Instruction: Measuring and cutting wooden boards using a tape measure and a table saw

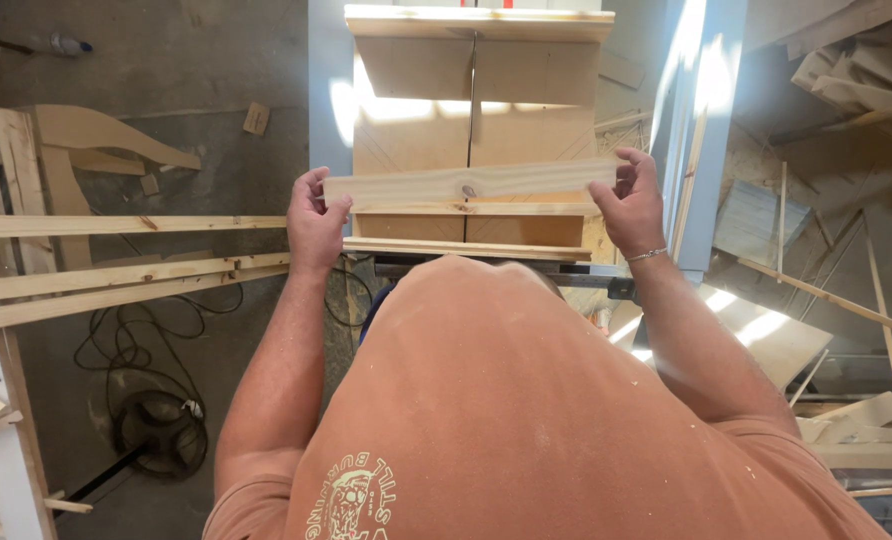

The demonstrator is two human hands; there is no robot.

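I hold a short pale wooden board (471, 184) flat between both hands, level and crosswise in front of my chest. My left hand (315, 226) grips its left end and my right hand (631, 205) grips its right end; a thin bracelet sits on the right wrist. Under the board stands a wooden panel assembly (476, 95) with cross slats, resting on a grey-blue bench (328, 90). One slat (466, 247) lies just below the held board. My orange shirt hides the bench's near edge.
Long timber strips (116, 275) jut from the left at hip height. A black cable and a round machine base (156, 425) lie on the floor at left. Offcuts and boards (856, 80) are piled at right. A curved wooden piece (106, 135) leans at the upper left.
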